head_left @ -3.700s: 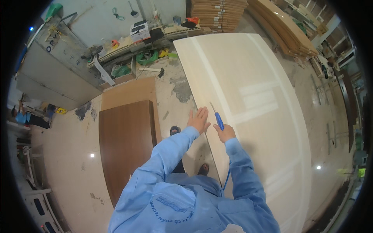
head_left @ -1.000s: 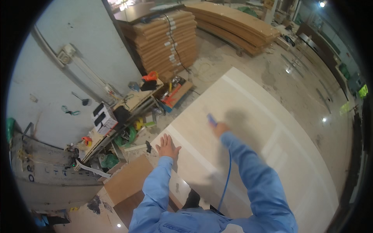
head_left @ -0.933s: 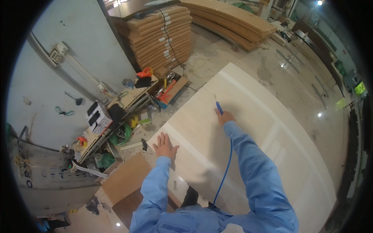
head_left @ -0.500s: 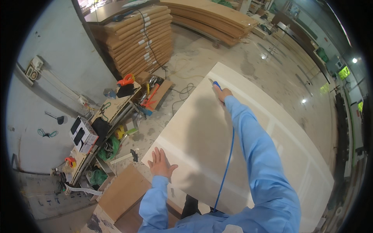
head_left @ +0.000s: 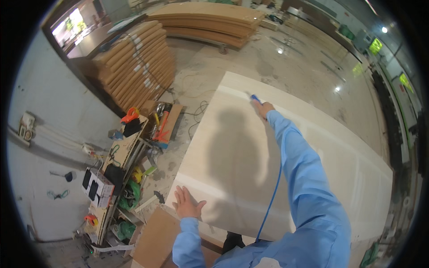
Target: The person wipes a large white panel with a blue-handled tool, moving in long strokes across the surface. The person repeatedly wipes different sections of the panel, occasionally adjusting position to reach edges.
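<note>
The blue-handled tool [head_left: 255,98] is by the pale panel's [head_left: 250,201] far edge, the right hand's [head_left: 265,109] grip closed round its handle, seemingly for fine control; tip contact is unclear. The left hand [head_left: 187,207] lies flat, fingers spread, near the near-left corner, probably for support. A blue cord [head_left: 271,207] emerges below the right sleeve [head_left: 308,174].

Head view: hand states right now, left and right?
Left hand: open, palm down on the pale panel near its edge, holding nothing.
Right hand: closed around a blue-handled tool.
</note>
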Demonstrator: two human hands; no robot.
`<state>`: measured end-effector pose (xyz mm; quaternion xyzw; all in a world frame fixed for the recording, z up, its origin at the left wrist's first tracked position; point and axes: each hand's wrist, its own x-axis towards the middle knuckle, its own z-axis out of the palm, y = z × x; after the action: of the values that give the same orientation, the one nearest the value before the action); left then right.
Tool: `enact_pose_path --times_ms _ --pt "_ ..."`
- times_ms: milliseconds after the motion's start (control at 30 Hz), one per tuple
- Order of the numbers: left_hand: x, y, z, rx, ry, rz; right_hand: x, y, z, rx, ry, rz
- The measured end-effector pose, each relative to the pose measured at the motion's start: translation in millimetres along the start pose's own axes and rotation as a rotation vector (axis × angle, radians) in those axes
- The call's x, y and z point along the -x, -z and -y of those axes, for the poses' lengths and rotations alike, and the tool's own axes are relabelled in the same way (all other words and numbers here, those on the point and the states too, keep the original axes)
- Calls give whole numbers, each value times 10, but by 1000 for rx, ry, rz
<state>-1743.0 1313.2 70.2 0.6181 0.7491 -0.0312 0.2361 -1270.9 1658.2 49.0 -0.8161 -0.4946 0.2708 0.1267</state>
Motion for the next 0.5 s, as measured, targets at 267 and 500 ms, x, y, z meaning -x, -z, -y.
enact_pose_path --times_ms 267,500 --pt "-12 45 -76 -71 -16 76 990 1257 -2445 -20 -478 -517" --pt "-72 33 -178 -141 -42 87 1190 990 -2232 -4 -331 -212"
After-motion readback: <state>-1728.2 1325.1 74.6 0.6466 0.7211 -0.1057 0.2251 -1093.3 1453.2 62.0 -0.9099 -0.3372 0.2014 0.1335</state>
